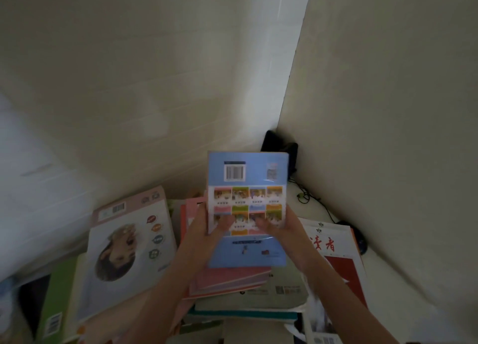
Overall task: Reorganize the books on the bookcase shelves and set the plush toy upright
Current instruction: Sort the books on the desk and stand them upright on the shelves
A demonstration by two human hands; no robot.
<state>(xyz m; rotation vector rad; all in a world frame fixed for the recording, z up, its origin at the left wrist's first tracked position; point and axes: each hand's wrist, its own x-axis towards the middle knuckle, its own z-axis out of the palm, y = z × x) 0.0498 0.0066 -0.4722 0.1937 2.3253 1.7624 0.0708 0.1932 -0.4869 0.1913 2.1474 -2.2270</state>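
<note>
While the head camera looks down into a pale corner, both hands meet on one blue book (247, 209). It is held out front with its back cover facing up at us, the barcode at the far end and a grid of small coloured pictures across the middle.

The left hand (204, 227) grips the left edge, its thumb laid over the cover. The right hand (287, 230) grips the right edge the same way, thumb on the picture grid. Both holds look firm, though the frame is blurred.

Directly beneath the blue book is a stack of pink books (232, 279). I cannot tell whether the blue book's near edge rests on the stack or hangs just above it. Under the pink ones sit more flat volumes, one with a teal edge (243, 314).

Just left of the stack, a large pink-and-white book (124, 253) lies flat, with a face printed on its cover. Beside that, further left, is a green book (58, 299) with a barcode.

To the right of the stack, touching the right forearm's line, is a magazine with red characters (333, 253), also lying flat.

Deep in the corner stands a black object (280, 147), too dim to name. A thin cable (307, 196) trails from it across the pale surface (294, 206).
</note>
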